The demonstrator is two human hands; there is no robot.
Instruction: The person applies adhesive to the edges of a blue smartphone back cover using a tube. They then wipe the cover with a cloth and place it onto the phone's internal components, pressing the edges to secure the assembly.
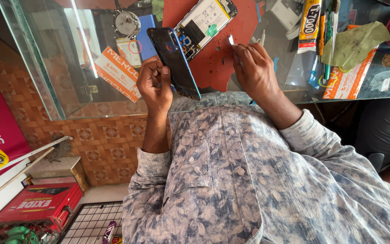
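Note:
My left hand (155, 82) grips a dark blue phone back cover (173, 61) and holds it tilted on edge above the glass counter (59, 68). My right hand (253, 68) rests on the red work mat (240, 27) and pinches a small white part (231, 39) between its fingertips. An opened phone (205, 25) with its battery and board showing lies face down on the mat just beyond the cover. A few tiny dark bits lie on the mat by my right fingers.
A tube of glue (309, 25), screwdrivers and tweezers (328, 36), a green cloth (355, 43) and orange boxes (118, 72) lie on the counter. A red box (37, 208) and wire grid sit on the floor at left. Another person's dark trouser leg (384, 129) is at right.

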